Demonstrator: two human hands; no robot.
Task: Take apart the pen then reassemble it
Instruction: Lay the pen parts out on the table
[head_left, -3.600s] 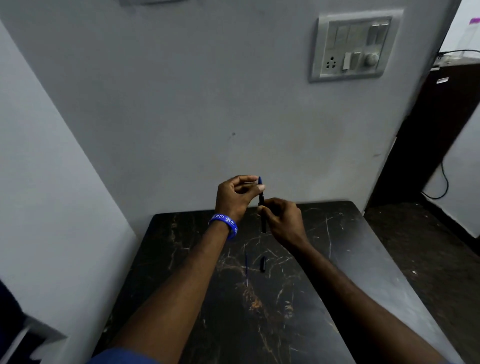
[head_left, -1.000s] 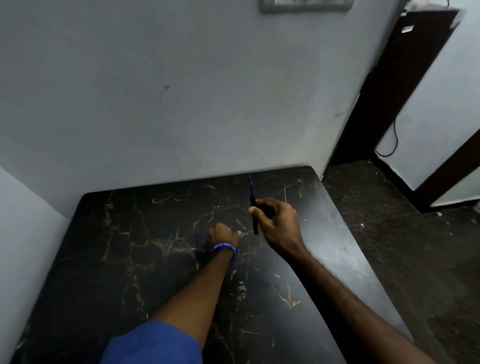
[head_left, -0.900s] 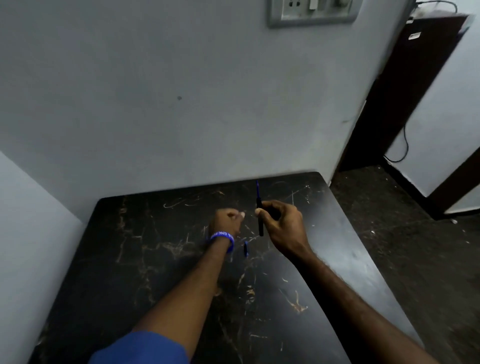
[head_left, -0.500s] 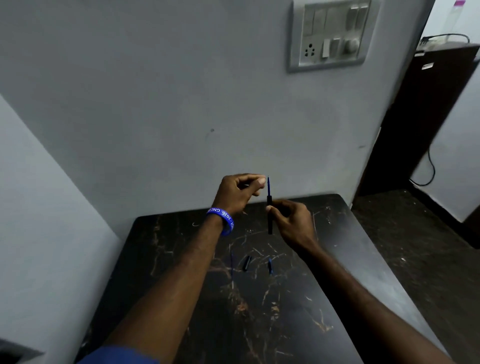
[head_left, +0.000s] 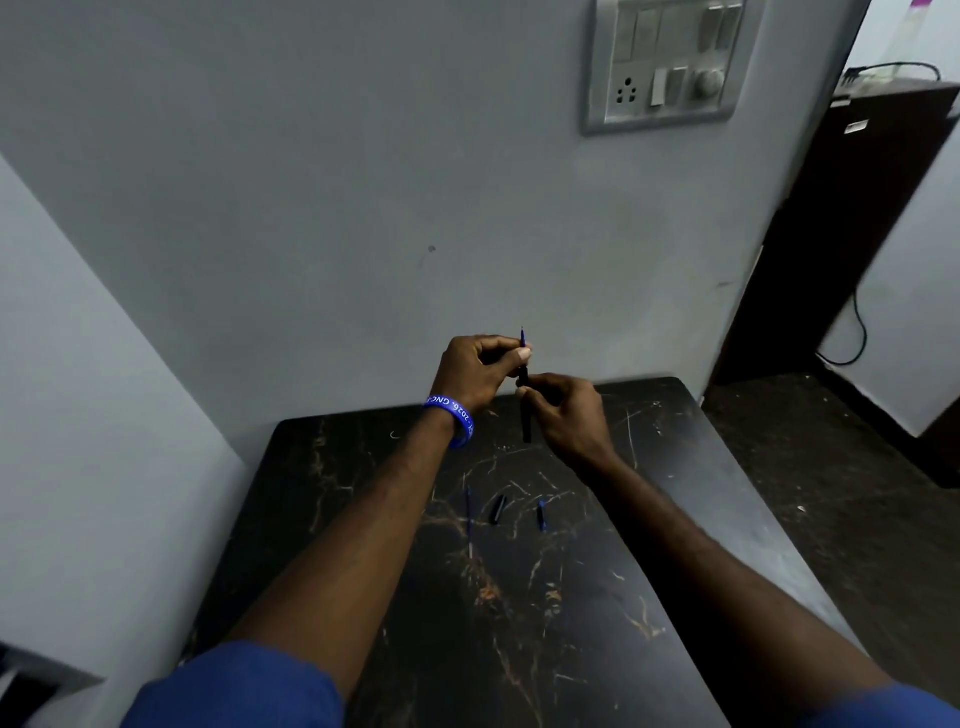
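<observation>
My right hand (head_left: 569, 415) holds a black pen barrel (head_left: 526, 422) upright above the far side of the black marble table (head_left: 519, 623). A thin blue refill (head_left: 522, 338) sticks up out of the barrel's top. My left hand (head_left: 475, 371), with a blue wristband, pinches the refill just above the barrel. Three loose pen parts lie on the table below: a thin blue rod (head_left: 469, 512), a short black piece (head_left: 498, 510) and a small blue piece (head_left: 542, 515).
The table stands against a grey wall (head_left: 363, 208) with a switch and socket plate (head_left: 662, 65) at upper right. A dark cabinet (head_left: 831, 234) and a black cable (head_left: 852, 332) are to the right, beyond the table's right edge. A white wall closes the left side.
My left hand came up from the table, leaving a small blue piece there, and now pinches the refill at the barrel's top. My right hand kept holding the barrel upright.
</observation>
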